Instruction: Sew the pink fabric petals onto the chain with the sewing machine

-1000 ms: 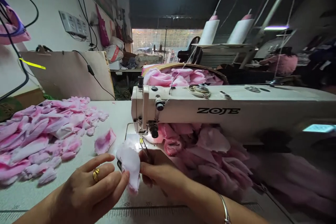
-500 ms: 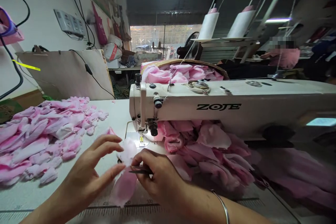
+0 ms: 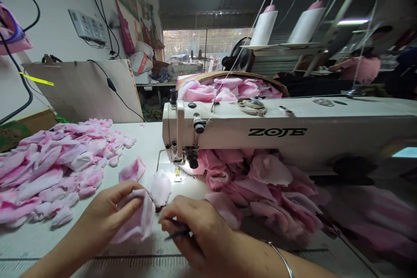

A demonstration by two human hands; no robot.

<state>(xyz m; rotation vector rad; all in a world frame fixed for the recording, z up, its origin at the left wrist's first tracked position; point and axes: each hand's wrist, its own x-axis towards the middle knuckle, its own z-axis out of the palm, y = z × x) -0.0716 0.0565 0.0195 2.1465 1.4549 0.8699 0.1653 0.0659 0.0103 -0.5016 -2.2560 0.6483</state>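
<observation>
Many pink pieces [image 3: 272, 171] crowd the sewing machine [image 3: 293, 124]; behind, apparently a fan [image 3: 246, 58].

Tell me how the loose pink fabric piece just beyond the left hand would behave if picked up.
The loose pink fabric piece is probably floppy: similar pieces in the heap slump and fold over one another. It is likely light, being a small piece of what looks like cloth. It seems unlikely to roll, its shape being creased rather than round.

Tabletop [image 3: 148, 137] lies open between pink heap [image 3: 65, 160] and sewing machine [image 3: 231, 132] (left hand [image 3: 109, 210] and fabric piece [image 3: 146, 221] block its near end)
</observation>
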